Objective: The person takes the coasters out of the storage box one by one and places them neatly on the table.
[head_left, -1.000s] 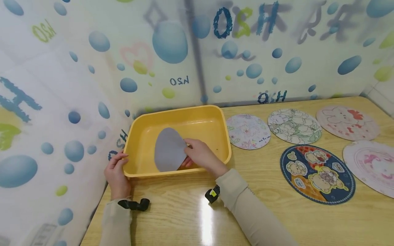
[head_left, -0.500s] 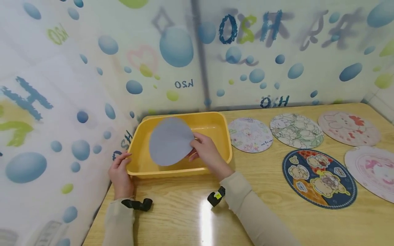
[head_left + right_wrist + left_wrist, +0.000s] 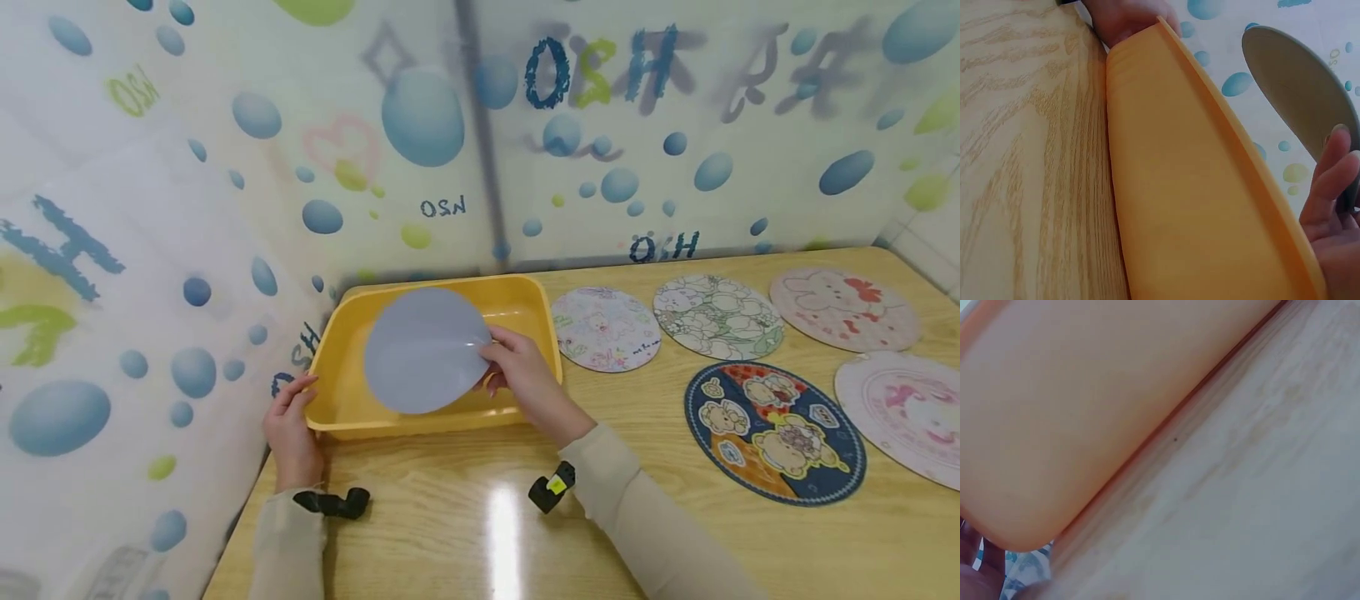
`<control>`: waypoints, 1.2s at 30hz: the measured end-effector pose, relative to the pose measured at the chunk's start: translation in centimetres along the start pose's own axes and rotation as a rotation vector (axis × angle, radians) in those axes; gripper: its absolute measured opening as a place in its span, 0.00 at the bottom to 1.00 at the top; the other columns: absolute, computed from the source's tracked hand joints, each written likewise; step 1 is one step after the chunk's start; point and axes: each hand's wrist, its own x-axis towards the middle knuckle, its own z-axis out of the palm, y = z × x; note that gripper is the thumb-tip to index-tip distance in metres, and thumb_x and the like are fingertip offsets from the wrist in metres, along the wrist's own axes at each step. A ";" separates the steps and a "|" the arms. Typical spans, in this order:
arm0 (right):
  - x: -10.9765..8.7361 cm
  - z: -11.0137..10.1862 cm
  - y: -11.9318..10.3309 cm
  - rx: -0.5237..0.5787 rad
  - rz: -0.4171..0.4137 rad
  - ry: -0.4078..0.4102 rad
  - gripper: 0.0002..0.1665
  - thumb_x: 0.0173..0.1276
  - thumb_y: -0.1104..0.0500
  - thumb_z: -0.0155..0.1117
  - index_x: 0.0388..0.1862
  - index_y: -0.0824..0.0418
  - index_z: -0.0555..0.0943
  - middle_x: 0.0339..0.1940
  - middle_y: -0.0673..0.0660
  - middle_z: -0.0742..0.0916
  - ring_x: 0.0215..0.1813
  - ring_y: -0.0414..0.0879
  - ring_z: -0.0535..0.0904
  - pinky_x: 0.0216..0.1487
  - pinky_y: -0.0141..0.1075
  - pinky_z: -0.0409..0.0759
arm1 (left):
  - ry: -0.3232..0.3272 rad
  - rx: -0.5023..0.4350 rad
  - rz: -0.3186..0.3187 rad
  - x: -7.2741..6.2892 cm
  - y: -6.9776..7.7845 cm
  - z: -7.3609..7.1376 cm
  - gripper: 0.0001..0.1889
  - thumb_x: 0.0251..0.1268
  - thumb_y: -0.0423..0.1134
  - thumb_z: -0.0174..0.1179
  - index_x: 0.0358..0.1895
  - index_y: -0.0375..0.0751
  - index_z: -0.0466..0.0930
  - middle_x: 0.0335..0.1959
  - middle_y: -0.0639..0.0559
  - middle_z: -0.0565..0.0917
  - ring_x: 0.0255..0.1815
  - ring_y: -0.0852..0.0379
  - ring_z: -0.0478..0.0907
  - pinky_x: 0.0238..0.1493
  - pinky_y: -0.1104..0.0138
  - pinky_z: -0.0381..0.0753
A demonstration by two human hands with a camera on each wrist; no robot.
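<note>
My right hand (image 3: 528, 379) pinches the right edge of a plain grey round mat (image 3: 423, 350), thumb on top and fingers beneath. The mat is tilted over the yellow plastic bin (image 3: 420, 428); in the right wrist view the thin mat (image 3: 1294, 87) shows above the bin's rim. At the bin's left end my left hand (image 3: 291, 429) grips the rim near the front corner. The left wrist view shows the bin's side wall (image 3: 1085, 419) with a few of my left fingers (image 3: 991, 565) at its corner.
Several printed round mats lie on the wooden table (image 3: 420, 533) right of the bin: a pale one (image 3: 606, 329), a green floral one (image 3: 718, 317), a pink rabbit one (image 3: 843, 308), a dark blue bear one (image 3: 776, 433) and a pink-white one (image 3: 903, 408). Patterned curtains (image 3: 420, 175) stand behind.
My right hand has lifted the grey mat up out of the bin and shifted it right, turning its face more toward the head camera. My left hand stays on the bin's rim.
</note>
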 end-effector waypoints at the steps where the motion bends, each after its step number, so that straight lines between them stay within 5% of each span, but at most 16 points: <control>1: -0.1 0.0 -0.2 0.003 0.004 -0.001 0.17 0.68 0.62 0.46 0.54 0.65 0.72 0.28 0.60 0.80 0.23 0.47 0.76 0.21 0.30 0.73 | -0.003 0.002 0.001 0.0 0.0 0.0 0.11 0.59 0.32 0.55 0.43 0.32 0.79 0.58 0.43 0.70 0.58 0.58 0.64 0.52 0.73 0.69; 23: -0.3 -3.3 -0.5 -0.084 -0.032 -0.010 0.16 0.67 0.61 0.46 0.49 0.67 0.74 0.27 0.59 0.79 0.21 0.45 0.72 0.21 0.29 0.72 | 0.007 0.016 0.027 -0.1 0.1 0.1 0.11 0.57 0.31 0.57 0.42 0.34 0.81 0.53 0.49 0.76 0.57 0.58 0.66 0.47 0.76 0.72; 30: 0.1 -4.1 -0.6 -0.030 -0.029 0.061 0.21 0.67 0.60 0.45 0.56 0.65 0.72 0.50 0.59 0.78 0.42 0.46 0.77 0.42 0.33 0.77 | 0.005 0.054 0.035 -0.2 0.1 0.0 0.11 0.57 0.33 0.58 0.42 0.34 0.81 0.52 0.49 0.76 0.57 0.59 0.67 0.49 0.76 0.71; 36: 0.0 -5.1 -0.9 -0.029 -0.020 0.114 0.21 0.67 0.59 0.44 0.58 0.63 0.70 0.54 0.59 0.74 0.48 0.50 0.73 0.49 0.36 0.75 | 0.005 0.069 0.058 -0.3 0.2 0.1 0.11 0.57 0.34 0.58 0.43 0.34 0.81 0.53 0.49 0.76 0.57 0.59 0.66 0.51 0.75 0.70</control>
